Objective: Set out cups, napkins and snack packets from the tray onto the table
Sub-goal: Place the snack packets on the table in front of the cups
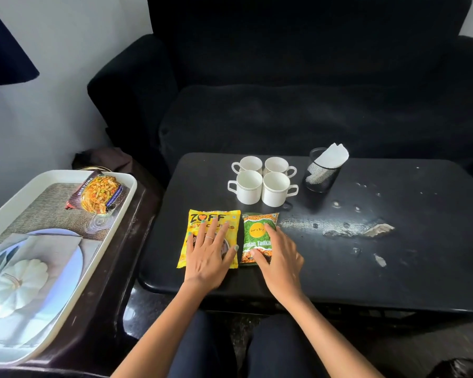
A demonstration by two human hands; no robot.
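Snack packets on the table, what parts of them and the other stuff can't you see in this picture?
Head view only:
- Yellow packet: lower print hidden under the left hand.
- Green packet: name partly covered by the right hand.
- Napkins: count unclear, tucked into the mesh holder.
- Packet on the tray: small print too tiny to read.
- Tray: near end cut off by the left edge.

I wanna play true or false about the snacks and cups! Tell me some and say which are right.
1. Four white cups stand on the table. True.
2. The tray is empty. False: one mixture packet lies in it.
3. The left hand rests on the yellow packet. True.
4. The right hand holds a cup. False: it touches the green packet.
5. Napkins lie flat on the table. False: they stand in a mesh holder.
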